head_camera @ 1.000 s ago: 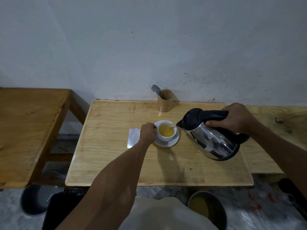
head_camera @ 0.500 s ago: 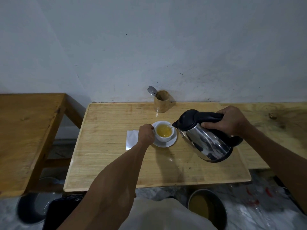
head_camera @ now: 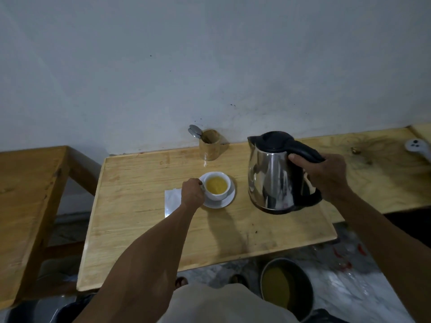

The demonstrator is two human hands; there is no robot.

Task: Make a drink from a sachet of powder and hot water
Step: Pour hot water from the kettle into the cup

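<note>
A white cup [head_camera: 217, 185] holding yellow liquid stands on a white saucer [head_camera: 227, 199] in the middle of the wooden table [head_camera: 140, 206]. My left hand [head_camera: 192, 193] grips the cup's handle on its left side. To the right, a steel kettle [head_camera: 272, 180] with a black lid and handle stands upright on the table. My right hand [head_camera: 326, 176] is closed around the kettle's handle. A white sachet [head_camera: 172, 201] lies flat left of the saucer, partly under my left wrist.
A wooden holder [head_camera: 212, 145] with a spoon [head_camera: 195, 131] stands by the wall behind the cup. A second wooden table [head_camera: 25, 194] is at the left. A white controller [head_camera: 417, 146] lies far right. A round metal pot [head_camera: 285, 287] sits on the floor below.
The kettle was tilted with its spout over the cup; it now stands upright on the table, further right. My left hand has stayed on the cup.
</note>
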